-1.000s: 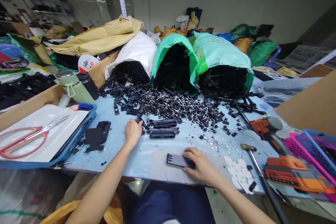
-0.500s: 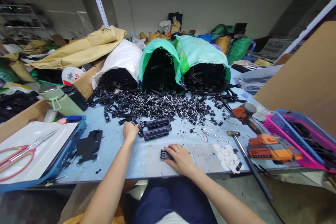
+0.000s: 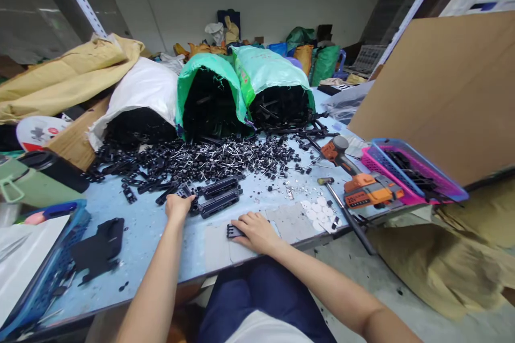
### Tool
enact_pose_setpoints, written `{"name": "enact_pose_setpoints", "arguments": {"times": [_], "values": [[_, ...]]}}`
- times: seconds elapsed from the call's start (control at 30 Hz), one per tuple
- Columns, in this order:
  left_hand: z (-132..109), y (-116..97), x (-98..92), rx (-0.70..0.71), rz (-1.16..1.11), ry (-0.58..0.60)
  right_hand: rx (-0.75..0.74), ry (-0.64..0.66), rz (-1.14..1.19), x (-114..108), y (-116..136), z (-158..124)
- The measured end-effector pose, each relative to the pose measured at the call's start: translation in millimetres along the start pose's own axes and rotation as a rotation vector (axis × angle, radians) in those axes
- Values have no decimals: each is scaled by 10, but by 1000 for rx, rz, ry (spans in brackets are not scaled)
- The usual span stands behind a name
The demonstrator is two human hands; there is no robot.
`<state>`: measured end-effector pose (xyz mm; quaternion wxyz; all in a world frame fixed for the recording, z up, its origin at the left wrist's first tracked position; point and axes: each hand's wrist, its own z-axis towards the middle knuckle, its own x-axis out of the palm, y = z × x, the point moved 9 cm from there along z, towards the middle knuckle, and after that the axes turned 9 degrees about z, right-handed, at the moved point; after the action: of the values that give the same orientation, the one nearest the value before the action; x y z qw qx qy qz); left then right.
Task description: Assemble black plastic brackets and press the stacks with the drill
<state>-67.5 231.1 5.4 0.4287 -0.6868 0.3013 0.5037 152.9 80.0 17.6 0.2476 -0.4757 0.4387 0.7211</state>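
Observation:
My left hand is closed, its fingers at a black plastic part by the edge of the pile. Just right of it, two long black plastic pieces lie side by side on the blue tabletop. My right hand is closed over a small black slotted block, holding it on the grey pad at the table's front edge; the palm hides part of the block. Beyond both hands spreads a heap of small black parts with metal pins.
Open sacks of black parts, one white and two green, lie behind the heap. On the right are a hammer, an orange cordless drill, white discs and a pink basket. A blue tray stands left.
The view has swung right, shifting the scene leftward. My left hand has closed at the black part beside the long pieces. The right hand stays on its block.

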Motion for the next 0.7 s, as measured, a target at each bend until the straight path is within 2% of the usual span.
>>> {"name": "enact_pose_setpoints", "arguments": {"times": [0.07,0.1,0.13,0.2,0.27,0.3,0.4,0.47,0.53,0.6,0.7], "values": [[-6,72,49,-18,56,112,-1,-2,1,13,-7,3],[-32,110,40,-13,77,132,-1,-1,5,20,-12,3],[-75,139,-10,7,87,104,-1,0,11,25,-19,1],[-236,151,-209,91,61,-64,-5,6,43,25,-32,-4],[-515,101,-378,218,-5,-202,3,-6,138,-14,-52,-5],[-678,44,-400,299,-49,-206,25,-35,226,-59,-80,0],[-1159,-155,-305,460,-246,-67,184,-168,698,-171,-254,27],[-1428,-314,-166,517,-442,83,309,-199,1107,-110,-343,46],[-1611,-453,-44,535,-623,199,388,-198,1418,-27,-349,49],[-1690,-536,-2,544,-696,212,383,-188,1537,-29,-306,32],[-1735,-607,-87,631,-673,140,207,-104,1467,-180,-148,3]]}}
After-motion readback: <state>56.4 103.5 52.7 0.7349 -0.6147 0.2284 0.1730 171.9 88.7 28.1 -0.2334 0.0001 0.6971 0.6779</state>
